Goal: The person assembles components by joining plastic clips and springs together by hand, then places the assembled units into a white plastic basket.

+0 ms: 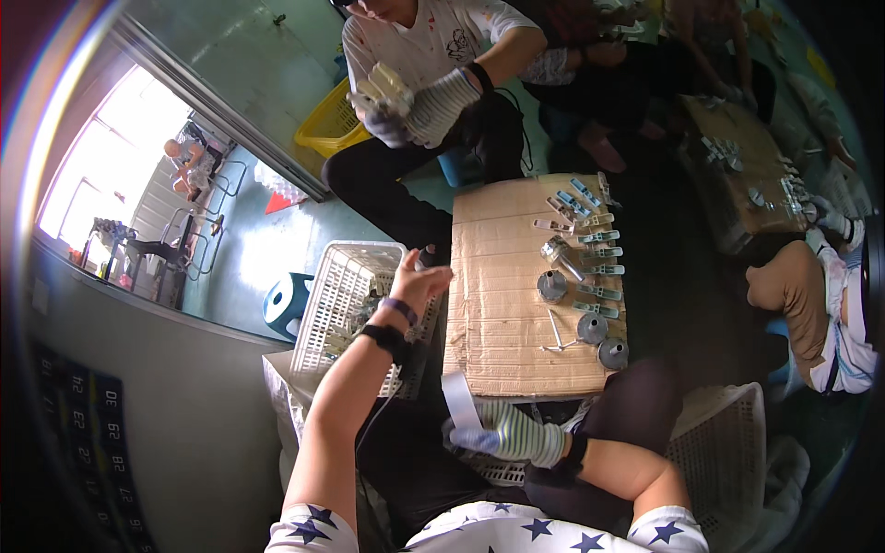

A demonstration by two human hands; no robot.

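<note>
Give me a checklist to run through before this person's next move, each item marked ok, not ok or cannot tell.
1. Right hand covered: ok, gloved.
2. Pale strip in the right hand's grip: ok, its long end sticks out.
3. Left hand covered: not ok, bare.
4. Left hand empty: cannot tell, too small to make out between the fingers.
5. Clips on the cardboard: ok, mostly rowed along its right side.
6. Co-worker's striped glove away from the cardboard: ok, beyond its far edge.
</note>
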